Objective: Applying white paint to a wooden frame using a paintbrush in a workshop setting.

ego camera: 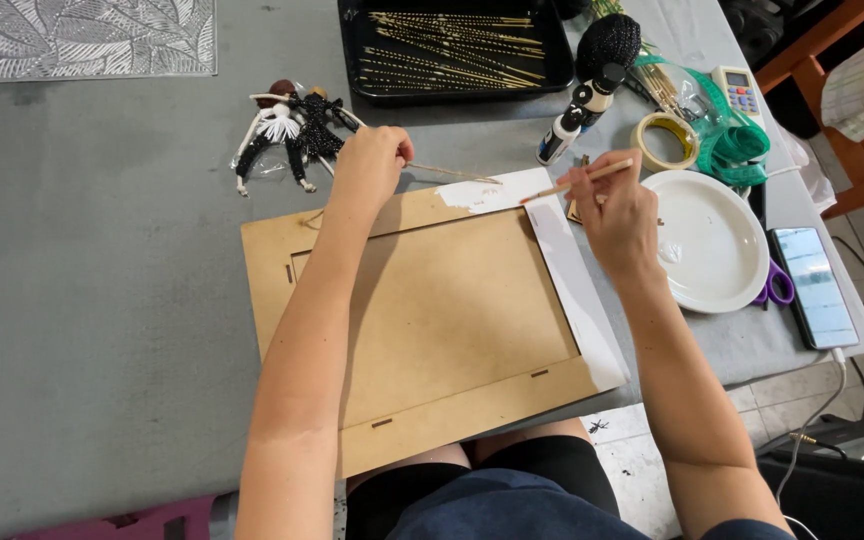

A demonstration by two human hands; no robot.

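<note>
A brown wooden frame board lies flat on the grey table, overhanging its near edge. The frame's right strip and part of its top strip are painted white. My right hand grips a thin wooden-handled brush whose tip touches the white patch at the top right corner. My left hand rests on the frame's top edge, closed on a thin wooden stick that points right.
A white plate with white paint sits right of the frame. Beyond it lie a tape roll, a glue bottle, purple scissors and a phone. A black tray of gold sticks and small dolls lie behind.
</note>
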